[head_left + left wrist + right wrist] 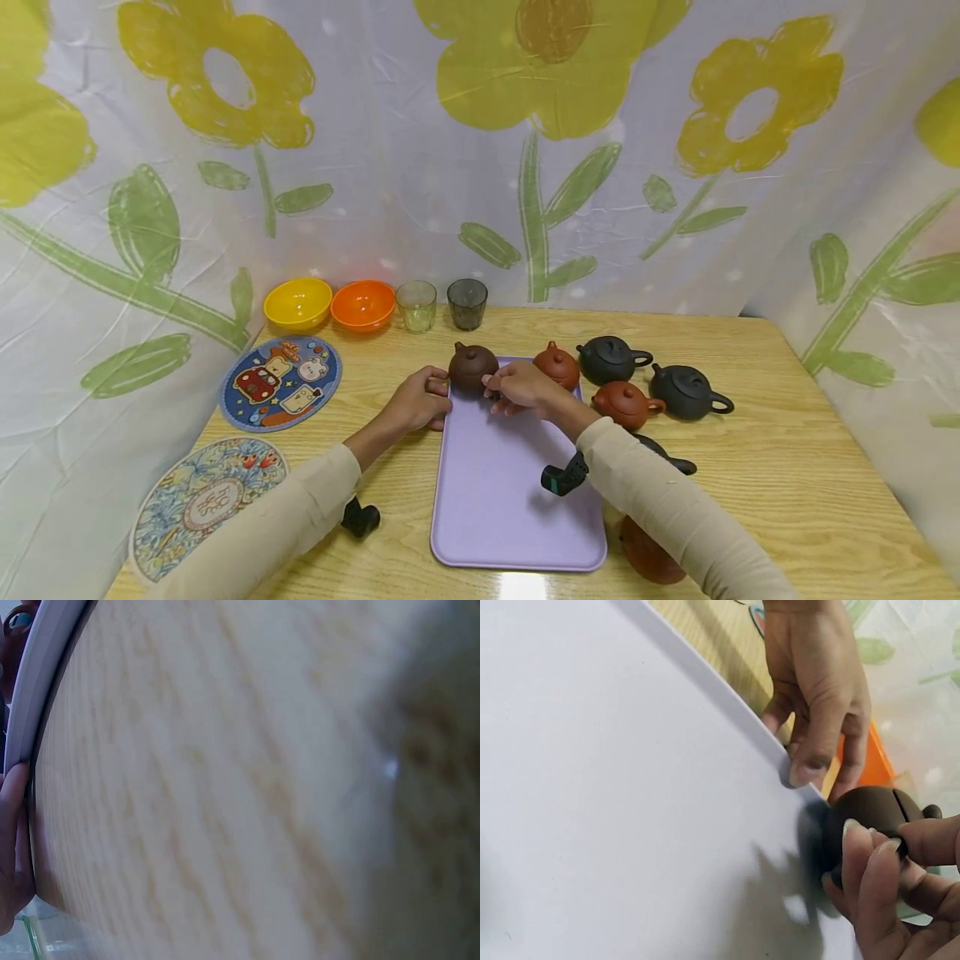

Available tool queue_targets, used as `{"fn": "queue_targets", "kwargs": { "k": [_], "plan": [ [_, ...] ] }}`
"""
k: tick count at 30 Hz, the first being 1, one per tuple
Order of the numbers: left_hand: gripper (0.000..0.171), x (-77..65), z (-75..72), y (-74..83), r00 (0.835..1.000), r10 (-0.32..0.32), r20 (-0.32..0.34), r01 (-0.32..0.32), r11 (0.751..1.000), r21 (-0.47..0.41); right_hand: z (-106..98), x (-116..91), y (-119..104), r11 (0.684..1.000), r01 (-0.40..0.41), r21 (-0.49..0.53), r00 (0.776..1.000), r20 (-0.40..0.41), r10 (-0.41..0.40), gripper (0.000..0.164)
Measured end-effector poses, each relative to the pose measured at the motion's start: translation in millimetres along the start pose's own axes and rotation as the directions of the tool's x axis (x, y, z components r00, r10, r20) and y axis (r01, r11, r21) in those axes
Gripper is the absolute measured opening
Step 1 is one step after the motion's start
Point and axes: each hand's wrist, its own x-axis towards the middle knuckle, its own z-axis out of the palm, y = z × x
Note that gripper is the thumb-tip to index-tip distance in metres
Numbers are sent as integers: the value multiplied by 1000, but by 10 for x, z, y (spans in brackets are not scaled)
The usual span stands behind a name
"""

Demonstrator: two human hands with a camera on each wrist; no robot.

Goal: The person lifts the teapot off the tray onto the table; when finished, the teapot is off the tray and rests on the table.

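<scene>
A dark brown teapot (472, 367) sits at the far left corner of the lilac tray (517, 517), its spout pointing away. Reaching in over the tray, my right hand (525, 387) pinches the teapot's handle between thumb and fingers; the right wrist view shows this grip on the teapot (870, 804) up close. At the tray's left rim, beside the teapot, my left hand (416, 400) holds the edge, thumb over the rim in the right wrist view. A reddish-brown teapot (555, 367) stands at the far right corner, partly behind my right hand.
Right of the tray are black teapots (609, 360) and reddish-brown teapots (626, 404), some partly under my right sleeve. A yellow bowl (297, 304), an orange bowl (363, 307) and two glasses (467, 305) line the back. Two round mats (281, 383) lie at left.
</scene>
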Motion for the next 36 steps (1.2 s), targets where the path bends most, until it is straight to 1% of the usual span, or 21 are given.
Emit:
{"fn": "queue_targets", "kwargs": {
  "k": [7, 16, 22, 27, 32, 36],
  "plan": [
    [52, 10, -1, 0, 1000, 9, 5, -9, 1000, -17, -81, -85, -47, 1000, 3, 16, 1000, 11, -3, 33],
    [51, 16, -10, -13, 1000, 8, 10, -8, 1000, -20, -228, -246, -104, 999, 36, -36, 998, 50, -34, 39],
    [51, 3, -17, -7, 1000, 7, 17, -7, 1000, -19, -343, -333, -65, 997, 65, -48, 995, 72, -62, 38],
    [52, 2, -19, -5, 1000, 6, 19, -6, 1000, -17, -436, -397, -38, 996, 78, -40, 995, 60, -75, 38],
    [52, 5, -19, -9, 1000, 7, 19, -6, 1000, -8, -516, -457, -12, 997, 69, -15, 996, 50, -68, 35],
    [52, 4, -12, -12, 1000, 13, 15, -13, 1000, -5, -576, -511, 16, 998, 63, -22, 997, 40, -62, 31]
  ]
}}
